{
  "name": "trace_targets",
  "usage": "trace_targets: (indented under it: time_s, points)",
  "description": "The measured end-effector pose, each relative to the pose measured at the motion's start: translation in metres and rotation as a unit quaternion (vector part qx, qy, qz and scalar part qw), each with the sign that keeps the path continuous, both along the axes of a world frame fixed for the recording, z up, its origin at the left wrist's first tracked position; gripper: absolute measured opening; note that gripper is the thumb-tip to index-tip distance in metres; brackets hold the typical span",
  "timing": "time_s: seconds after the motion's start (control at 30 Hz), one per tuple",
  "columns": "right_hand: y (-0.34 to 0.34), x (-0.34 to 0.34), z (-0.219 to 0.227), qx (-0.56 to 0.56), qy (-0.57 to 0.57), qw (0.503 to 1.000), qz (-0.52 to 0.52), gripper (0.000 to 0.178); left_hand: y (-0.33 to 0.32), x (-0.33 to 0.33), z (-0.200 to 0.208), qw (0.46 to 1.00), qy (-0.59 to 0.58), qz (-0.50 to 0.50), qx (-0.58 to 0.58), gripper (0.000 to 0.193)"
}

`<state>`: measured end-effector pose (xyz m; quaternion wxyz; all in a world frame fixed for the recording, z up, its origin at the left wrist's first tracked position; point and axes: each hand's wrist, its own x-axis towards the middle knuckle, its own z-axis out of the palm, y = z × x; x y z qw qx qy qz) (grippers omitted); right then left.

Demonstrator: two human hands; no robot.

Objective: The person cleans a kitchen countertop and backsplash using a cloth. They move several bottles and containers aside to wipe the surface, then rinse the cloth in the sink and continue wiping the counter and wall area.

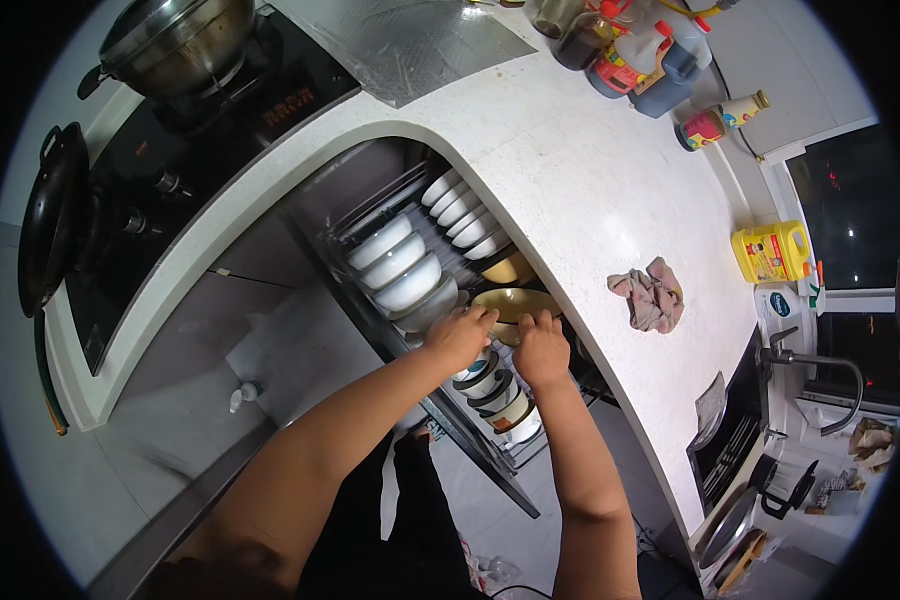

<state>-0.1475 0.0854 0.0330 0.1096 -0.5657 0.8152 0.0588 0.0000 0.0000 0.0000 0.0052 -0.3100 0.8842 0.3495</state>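
Inside the pulled-out drawer (355, 300), a yellow bowl (510, 300) sits between racks of dishes. My left hand (460, 338) grips the bowl's near left rim, fingers curled. At its near right edge my right hand (542, 350) is closed on it too, the fingertips partly hidden. Left of the bowl stand several white bowls (410, 285) tilted in a row. Farther back are several white plates or shallow bowls (460, 210) on edge, and another yellowish dish (508, 268) lies partly under the counter edge. Patterned cups or small bowls (500, 400) line the drawer just below my hands.
A white countertop (570, 190) curves over the drawer and holds a crumpled cloth (652, 295), sauce bottles (630, 60) and a yellow jug (770, 252). The black stove (230, 130) with a steel pot (175, 45) is at left; a sink (735, 440) is at right.
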Motion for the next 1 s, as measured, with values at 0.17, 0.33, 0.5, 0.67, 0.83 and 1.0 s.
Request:
trace_targets:
  time_s: [0.17,0.33,0.5,0.67,0.83,1.0]
  points:
    - [-0.018,0.001,-0.002,0.009,0.026,0.999,0.029,0.026,-0.019,-0.023,-0.033,0.999,0.010,-0.024,0.019,0.020]
    - [-0.026,-0.009,-0.022,-0.055,-0.008,0.998,0.015,0.042,-0.033,-0.042,-0.058,0.998,0.058,-0.022,-0.014,0.017]
    - [-0.032,-0.007,-0.038,-0.159,-0.018,0.987,0.009,0.055,-0.045,-0.055,-0.068,0.993,0.102,0.053,0.010,0.018]
    - [-0.019,0.004,-0.047,-0.155,-0.037,0.987,-0.032,0.056,-0.053,-0.072,-0.079,0.977,0.147,0.154,0.030,0.021]
    - [0.011,0.021,-0.051,-0.183,-0.117,0.967,-0.130,0.045,-0.050,-0.090,-0.100,0.973,0.154,0.168,0.028,0.022]
    - [0.050,0.043,-0.046,-0.143,-0.267,0.920,-0.247,0.030,-0.041,-0.086,-0.095,0.986,0.074,0.146,0.036,0.027]
